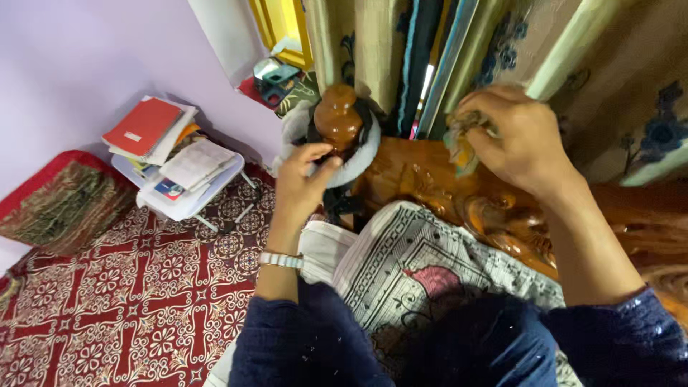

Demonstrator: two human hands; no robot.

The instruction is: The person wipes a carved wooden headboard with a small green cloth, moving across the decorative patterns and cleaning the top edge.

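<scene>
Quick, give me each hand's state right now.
Left hand: fingers curled on the white cloth around the carved wooden bedpost knob.
Right hand: closed, gripping a crumpled rag.

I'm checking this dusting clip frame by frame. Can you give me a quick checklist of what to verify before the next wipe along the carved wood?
1. Right hand grips the crumpled yellowish cloth: ok.
2. Cloth touches the carved glossy brown wooden headboard: ok.
3. Left hand steadies the rounded wooden post knob: ok.
4. White fabric band around the knob is clear of the cloth: ok.
5. Dust left on the carving: cannot tell.
</scene>
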